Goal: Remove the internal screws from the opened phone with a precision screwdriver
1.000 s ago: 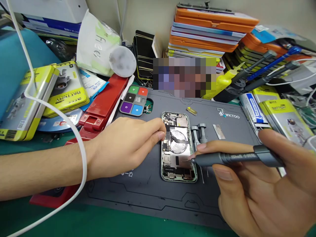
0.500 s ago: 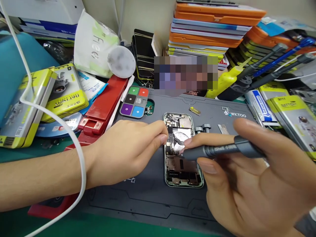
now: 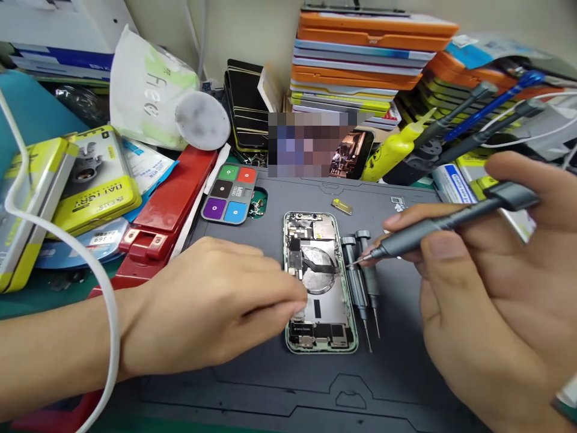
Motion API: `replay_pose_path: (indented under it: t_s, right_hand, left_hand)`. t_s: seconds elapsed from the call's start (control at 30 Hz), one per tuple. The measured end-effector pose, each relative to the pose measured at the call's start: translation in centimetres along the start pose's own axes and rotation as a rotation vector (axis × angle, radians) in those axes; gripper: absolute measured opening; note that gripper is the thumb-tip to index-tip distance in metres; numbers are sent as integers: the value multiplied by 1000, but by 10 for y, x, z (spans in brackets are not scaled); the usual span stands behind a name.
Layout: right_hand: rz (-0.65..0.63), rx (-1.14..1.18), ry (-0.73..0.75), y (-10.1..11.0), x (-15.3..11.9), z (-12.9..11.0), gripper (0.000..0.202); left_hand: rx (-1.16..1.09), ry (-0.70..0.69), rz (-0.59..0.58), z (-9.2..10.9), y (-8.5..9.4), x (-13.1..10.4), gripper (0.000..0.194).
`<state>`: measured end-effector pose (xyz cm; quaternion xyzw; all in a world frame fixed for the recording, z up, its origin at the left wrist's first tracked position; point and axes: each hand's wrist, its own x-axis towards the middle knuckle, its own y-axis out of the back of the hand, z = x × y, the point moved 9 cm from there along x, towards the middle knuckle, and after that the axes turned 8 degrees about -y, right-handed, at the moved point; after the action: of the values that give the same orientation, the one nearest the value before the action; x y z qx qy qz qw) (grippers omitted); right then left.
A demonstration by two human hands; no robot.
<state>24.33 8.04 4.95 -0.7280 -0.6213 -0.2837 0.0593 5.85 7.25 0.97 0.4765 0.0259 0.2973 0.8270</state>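
Opened phone (image 3: pixel 331 310): one, pale green frame, inner boards, a silvery plate and a round metallic disc exposed; lying flat on a dark grey mat (image 3: pixel 261 394), which covers part of the green counter (image 3: pixel 15 307).

Left hand (image 3: pixel 216 300): at the phone's lower left side, fingers curled and thumb pressed in against them, tips over the edge of the frame; whether anything is pinched between them cannot be told.

Right hand (image 3: pixel 491 307): right of the phone, pinching a grey screwdriver (image 3: pixel 412 240) between thumb and fingers, the shaft slanting down to the left. Its tip is just beside the phone's right edge, over the lying drivers; contact cannot be told.

Lying drivers (image 3: pixel 358 288): two, grey, side by side, immediately right of the phone, thin shafts toward the wearer.

Colour-block tray (image 3: pixel 229 192): one, with green, red, black, purple and blue squares, beyond the phone and to its left.

Small part (image 3: pixel 342 206): one, yellowish, on the mat just beyond the phone's far right corner.

Red tool (image 3: pixel 169 204): one, long, left of the phone, partly behind the left arm.

Yellow bottle (image 3: pixel 392 150): one, tilted, beyond the phone to the right.

Stacked boxes (image 3: pixel 356 72): several, orange and other colours, well beyond the phone.
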Motion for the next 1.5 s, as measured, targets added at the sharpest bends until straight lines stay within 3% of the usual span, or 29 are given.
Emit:
replay_pose_path:
  t_s: [0.1,0.2,0.4,0.5,0.63,0.8,1.0,1.23,1.5]
  right_hand:
    - [20,88,-98,2,5,14,44]
    - [25,121,-95,3,5,21,45]
    - [7,-65,166,-7,9,2,59]
    - [-53,-111,227,-18,11,-4,65]
    - [-127,-155,184,-29,14,7,66]
    - [-148,-76,159,-33,13,18,57]
    - [-139,-83,178,-34,12,15,57]
    - [-156,-97,77,-34,11,19,52]
    - [-208,-136,155,-38,7,12,62]
  left_hand:
    - [42,-112,-11,11,-2,-2,16]
    - [69,-155,-34,15,-5,-2,17]
    - [91,-208,-128,18,-13,3,20]
    - [58,-186,-144,15,-15,4,20]
    - [21,-137,-155,11,-16,4,21]
    - [4,-124,-174,10,-17,4,23]
    - [-1,-124,-168,8,-17,3,24]
    - [0,-129,-137,9,-16,2,21]
    - [1,-124,-132,9,-15,4,21]
